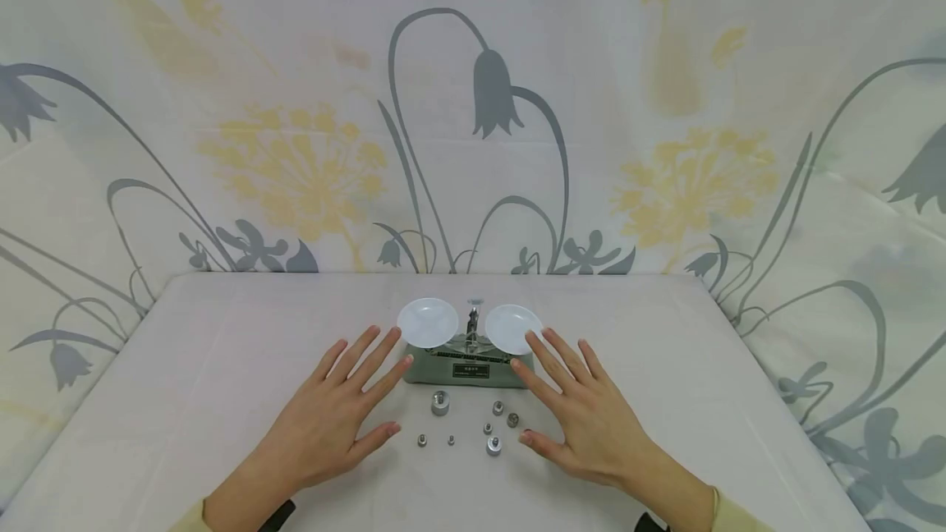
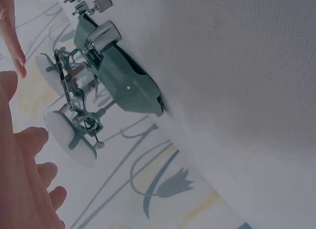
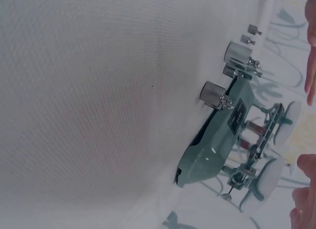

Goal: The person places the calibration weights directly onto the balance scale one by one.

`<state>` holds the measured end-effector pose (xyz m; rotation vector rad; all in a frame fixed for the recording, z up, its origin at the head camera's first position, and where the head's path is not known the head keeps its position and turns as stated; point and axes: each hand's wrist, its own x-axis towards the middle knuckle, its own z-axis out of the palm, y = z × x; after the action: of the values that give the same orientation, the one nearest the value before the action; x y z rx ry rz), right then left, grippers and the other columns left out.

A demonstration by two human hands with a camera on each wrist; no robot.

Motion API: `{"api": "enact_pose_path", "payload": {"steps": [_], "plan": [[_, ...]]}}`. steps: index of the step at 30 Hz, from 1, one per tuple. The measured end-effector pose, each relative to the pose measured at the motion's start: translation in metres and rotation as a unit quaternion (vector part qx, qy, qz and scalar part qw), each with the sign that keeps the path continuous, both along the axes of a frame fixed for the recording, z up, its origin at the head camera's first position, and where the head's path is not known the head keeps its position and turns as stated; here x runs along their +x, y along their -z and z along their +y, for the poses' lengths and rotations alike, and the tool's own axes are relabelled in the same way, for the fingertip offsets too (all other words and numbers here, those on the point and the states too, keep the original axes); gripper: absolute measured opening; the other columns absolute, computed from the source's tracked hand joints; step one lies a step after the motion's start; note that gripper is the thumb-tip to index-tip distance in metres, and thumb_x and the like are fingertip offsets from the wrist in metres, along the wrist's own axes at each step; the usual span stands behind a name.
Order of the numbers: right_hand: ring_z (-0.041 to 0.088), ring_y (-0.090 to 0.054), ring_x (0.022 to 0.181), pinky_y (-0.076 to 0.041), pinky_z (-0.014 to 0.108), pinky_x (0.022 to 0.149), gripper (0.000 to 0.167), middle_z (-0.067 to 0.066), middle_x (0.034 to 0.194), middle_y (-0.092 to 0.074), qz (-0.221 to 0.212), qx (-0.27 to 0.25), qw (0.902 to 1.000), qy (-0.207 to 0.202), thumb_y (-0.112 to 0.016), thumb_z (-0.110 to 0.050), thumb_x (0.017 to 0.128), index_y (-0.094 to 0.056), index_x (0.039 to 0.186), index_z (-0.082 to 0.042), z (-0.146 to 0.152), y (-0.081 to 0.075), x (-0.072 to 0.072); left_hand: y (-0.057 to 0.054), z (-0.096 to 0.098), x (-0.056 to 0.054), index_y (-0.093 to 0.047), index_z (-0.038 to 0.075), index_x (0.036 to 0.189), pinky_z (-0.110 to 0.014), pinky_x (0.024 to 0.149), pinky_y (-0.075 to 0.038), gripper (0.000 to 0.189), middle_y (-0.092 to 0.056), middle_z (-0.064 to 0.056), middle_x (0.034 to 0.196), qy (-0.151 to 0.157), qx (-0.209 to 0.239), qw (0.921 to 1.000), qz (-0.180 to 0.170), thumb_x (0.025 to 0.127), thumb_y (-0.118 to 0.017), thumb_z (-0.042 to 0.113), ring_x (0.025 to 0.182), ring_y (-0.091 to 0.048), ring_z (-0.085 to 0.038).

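Note:
A green balance scale [image 1: 429, 369] stands at the middle back of the table, with a white left pan [image 1: 427, 322] and a white right pan [image 1: 512, 328]. My left hand [image 1: 331, 415], fingers spread and straight, is in front of the scale on the left; its fingertips overlap the base's edge in the head view. Mirroring it on the right, my right hand [image 1: 594, 419] has its fingers spread too, their tips overlapping the right pan. Both hands hold nothing. Between them lie several metal weights, among them a large weight [image 1: 440, 403] and a knobbed weight [image 1: 493, 446].
A white cloth covers the table [image 1: 222, 368]. Behind it hangs a curtain [image 1: 473, 187] printed with grey and yellow flowers. Smaller weights, such as a tiny weight [image 1: 451, 440] and a small weight [image 1: 422, 440], stand loose in front of the scale.

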<state>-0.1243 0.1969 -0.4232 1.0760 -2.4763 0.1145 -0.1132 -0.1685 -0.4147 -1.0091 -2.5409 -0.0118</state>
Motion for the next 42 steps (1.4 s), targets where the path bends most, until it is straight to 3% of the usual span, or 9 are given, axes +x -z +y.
{"api": "enact_pose_path", "payload": {"steps": [4,7,10,16,19,24,31,38,42], "plan": [[0.037,-0.02,0.148,-0.01,0.056,0.119,0.077,0.015,0.161,-0.028,-0.001,-0.002,1.0,-0.002,-0.061,-0.059,0.087,-0.047,0.149,-0.015,0.0,0.0,0.0,0.0,0.0,0.0,-0.038,0.016,0.155,-0.051,0.119,-0.01,0.069,-0.017,-0.01,0.165,0.002,0.002,1.0,-0.002,0.1,-0.043,0.057,0.149,-0.016,-0.035],[0.036,-0.022,0.148,-0.017,0.055,0.118,0.074,0.015,0.16,-0.03,-0.003,-0.013,0.9999,-0.004,-0.057,-0.059,0.091,-0.047,0.149,-0.015,0.0,0.0,0.001,0.0,0.0,0.0,-0.039,0.015,0.154,-0.054,0.118,-0.015,0.071,-0.021,-0.011,0.164,0.005,0.004,1.0,-0.003,0.095,-0.055,0.052,0.15,-0.016,-0.034],[0.036,-0.025,0.147,-0.027,0.056,0.113,0.071,0.016,0.158,-0.032,-0.006,-0.029,0.9996,-0.005,-0.052,-0.059,0.095,-0.048,0.149,-0.014,0.0,0.0,0.002,-0.001,-0.001,0.001,-0.042,0.015,0.152,-0.054,0.117,-0.018,0.066,-0.026,-0.01,0.162,0.008,0.007,0.9999,-0.002,0.098,-0.051,0.051,0.149,-0.02,-0.034],[0.033,-0.032,0.144,-0.035,0.05,0.109,0.063,0.016,0.156,-0.037,-0.006,-0.063,0.998,0.005,-0.044,-0.055,0.101,-0.05,0.146,-0.011,0.0,0.0,0.004,-0.003,-0.001,0.001,-0.052,0.015,0.146,-0.054,0.114,-0.024,0.062,-0.038,-0.009,0.157,0.012,0.022,0.9997,0.001,0.106,-0.022,0.053,0.143,-0.034,-0.032],[0.031,-0.034,0.143,-0.035,0.044,0.111,0.06,0.014,0.155,-0.039,-0.013,-0.085,0.9961,0.022,-0.042,-0.053,0.103,-0.053,0.145,-0.011,0.001,0.0,0.006,-0.003,-0.002,0.001,-0.056,0.014,0.142,-0.054,0.113,-0.028,0.062,-0.044,-0.009,0.153,0.016,0.037,0.9992,0.0,0.107,-0.021,0.051,0.139,-0.04,-0.031],[0.026,-0.038,0.142,-0.042,0.046,0.107,0.052,0.01,0.154,-0.043,-0.044,-0.129,0.9898,0.042,-0.058,-0.039,0.099,-0.056,0.142,-0.011,0.001,0.001,0.008,-0.001,-0.003,0.0,-0.064,0.014,0.134,-0.054,0.11,-0.034,0.052,-0.054,-0.007,0.144,0.017,0.075,0.9969,-0.016,0.107,-0.032,0.045,0.131,-0.05,-0.028],[0.025,-0.05,0.132,-0.048,0.047,0.1,0.042,0.006,0.148,-0.05,-0.101,-0.217,0.9696,0.053,-0.068,-0.019,0.094,-0.062,0.135,-0.011,0.0,0.007,0.012,0.009,-0.005,-0.004,-0.074,0.013,0.118,-0.051,0.104,-0.043,0.028,-0.064,-0.003,0.131,0.0,0.161,0.9856,-0.051,0.094,-0.065,0.022,0.119,-0.06,-0.024],[0.026,-0.062,0.119,-0.053,0.047,0.092,0.032,0.006,0.132,-0.064,-0.141,-0.307,0.94,0.045,-0.067,-0.006,0.093,-0.068,0.126,-0.007,-0.003,0.01,0.014,0.016,-0.005,-0.007,-0.076,0.015,0.111,-0.041,0.089,-0.055,0.02,-0.068,0.002,0.124,-0.029,0.229,0.9675,-0.104,0.093,-0.068,0.015,0.112,-0.065,-0.017],[0.024,-0.064,0.116,-0.054,0.043,0.091,0.028,0.003,0.126,-0.068,-0.196,-0.342,0.9171,0.057,-0.064,-0.007,0.096,-0.069,0.124,-0.003,-0.004,0.012,0.016,0.019,-0.004,-0.009,-0.075,0.016,0.114,-0.043,0.089,-0.055,0.02,-0.068,0.006,0.124,-0.061,0.249,0.9548,-0.151,0.096,-0.066,0.016,0.113,-0.064,-0.017]]}}
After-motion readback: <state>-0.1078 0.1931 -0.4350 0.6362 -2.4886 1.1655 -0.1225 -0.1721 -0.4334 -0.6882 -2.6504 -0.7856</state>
